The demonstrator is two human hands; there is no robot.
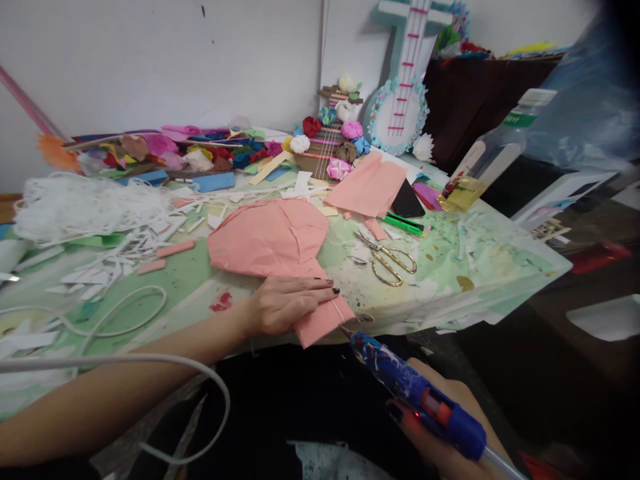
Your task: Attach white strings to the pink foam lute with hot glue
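Note:
My left hand (287,303) lies flat, fingers stretched out, pressing the narrow lower end of a pink guitar-shaped paper piece (273,237) on the green work table (490,257). My right hand (445,427) is wrapped around a blue hot glue gun (417,393). The gun's nozzle points at the pink piece's lower edge, right by my left fingertips. A thin glue thread runs from nozzle to paper.
Gold-handled scissors (387,257) lie right of the pink piece. Another pink sheet (367,187), a green pen (403,223) and a tilted bottle (487,163) sit farther back. Paper flowers, a craft guitar (400,100), white scraps (75,203) and a white cord (115,327) fill the left and rear.

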